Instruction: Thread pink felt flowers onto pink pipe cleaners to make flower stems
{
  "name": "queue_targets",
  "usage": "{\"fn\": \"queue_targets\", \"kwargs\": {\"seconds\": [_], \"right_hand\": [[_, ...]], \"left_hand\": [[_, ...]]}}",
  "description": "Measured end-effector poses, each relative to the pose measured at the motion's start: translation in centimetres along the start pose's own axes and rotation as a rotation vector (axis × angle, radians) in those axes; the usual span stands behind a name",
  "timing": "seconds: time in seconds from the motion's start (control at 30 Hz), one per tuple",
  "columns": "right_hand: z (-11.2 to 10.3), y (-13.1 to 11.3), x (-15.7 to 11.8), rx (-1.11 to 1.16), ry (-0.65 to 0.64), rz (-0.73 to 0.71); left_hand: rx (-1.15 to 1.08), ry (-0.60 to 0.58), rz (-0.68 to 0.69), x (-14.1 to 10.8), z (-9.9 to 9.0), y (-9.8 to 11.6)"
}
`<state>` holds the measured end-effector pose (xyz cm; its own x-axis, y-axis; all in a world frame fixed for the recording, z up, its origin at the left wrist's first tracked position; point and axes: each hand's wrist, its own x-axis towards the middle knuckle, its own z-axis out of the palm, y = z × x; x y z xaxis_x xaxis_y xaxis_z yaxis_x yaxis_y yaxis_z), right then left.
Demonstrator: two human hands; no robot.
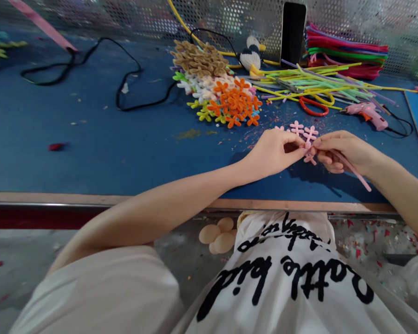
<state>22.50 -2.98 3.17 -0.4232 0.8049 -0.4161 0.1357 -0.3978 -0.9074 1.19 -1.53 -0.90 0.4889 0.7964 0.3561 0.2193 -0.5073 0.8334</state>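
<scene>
Pink flowers (pixel 308 135) sit between my two hands, just above the near edge of the blue desk (pixel 125 148), and I take them as my landmark. My left hand (pixel 273 150) is closed to a pinch on the flowers from their left side, thumb and fingertips pressed together on the felt. My right hand (pixel 337 150) is curled shut on a pink stem (pixel 355 172), which runs from the flowers down and to the right, past my palm.

I judge the step in hand to be threading or seating the flowers on the stem's tip; the joint itself is hidden by my fingers, so I cannot tell how far on they are. The next move, as I read it, calls for a steady pinch on the left and a small, straight push of the stem, without bending it.

Beyond the flowers lies an orange flower pile (pixel 235 104). Right of them and farther back rests a glue gun (pixel 367 113), beside red scissors (pixel 313 106).
</scene>
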Motion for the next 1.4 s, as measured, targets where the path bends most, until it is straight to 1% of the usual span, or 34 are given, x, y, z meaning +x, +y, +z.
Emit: {"fn": "queue_targets", "kwargs": {"seconds": [0.07,0.17,0.23,0.3,0.4,0.53,0.63,0.77,0.83,1.0,1.13,1.2,1.27,1.33,1.4], "right_hand": [[-0.1,-0.1,0.0,0.045,-0.024,0.033],[-0.3,-0.3,0.0,0.138,-0.045,0.062],[-0.5,-0.3,0.0,0.183,-0.046,0.039],[-0.7,-0.2,0.0,0.184,-0.042,-0.026],[-0.8,0.0,0.1,0.135,-0.021,-0.123],[-0.9,0.4,0.2,0.066,-0.014,-0.192],[-0.9,0.8,0.4,0.012,-0.006,-0.263],[-0.8,1.2,0.7,-0.087,0.023,-0.415],[-0.6,1.4,0.7,-0.122,0.055,-0.470],[0.2,1.1,0.3,-0.182,0.170,-0.512],[0.5,0.8,-0.1,-0.249,0.224,-0.575],[0.2,0.7,-0.2,-0.254,0.202,-0.572],[-0.2,0.7,0.0,-0.221,0.139,-0.544],[-0.6,0.7,0.2,-0.158,0.085,-0.497],[-0.9,0.7,0.4,-0.082,0.063,-0.420]], "left_hand": [[-0.059,-0.005,-0.053,0.1,0.1,0.0],[-0.209,0.023,-0.160,0.3,0.2,-0.2],[-0.298,0.052,-0.198,0.4,0.3,-0.3],[-0.339,0.069,-0.206,0.4,0.4,-0.3],[-0.350,0.061,-0.192,0.2,0.4,-0.3],[-0.366,0.052,-0.158,0.1,0.3,-0.1],[-0.403,0.046,-0.192,0.0,0.4,0.1],[-0.448,0.022,-0.221,-0.1,0.5,0.2],[-0.469,0.012,-0.232,-0.1,0.6,0.2],[-0.532,-0.008,-0.223,-0.3,0.8,0.3],[-0.574,0.002,-0.239,-0.3,1.0,0.4],[-0.570,0.020,-0.251,-0.3,1.1,0.6],[-0.549,0.036,-0.259,-0.3,1.0,0.8],[-0.537,0.041,-0.248,-0.3,0.9,1.0],[-0.550,0.028,-0.230,-0.4,0.8,1.2]]}}
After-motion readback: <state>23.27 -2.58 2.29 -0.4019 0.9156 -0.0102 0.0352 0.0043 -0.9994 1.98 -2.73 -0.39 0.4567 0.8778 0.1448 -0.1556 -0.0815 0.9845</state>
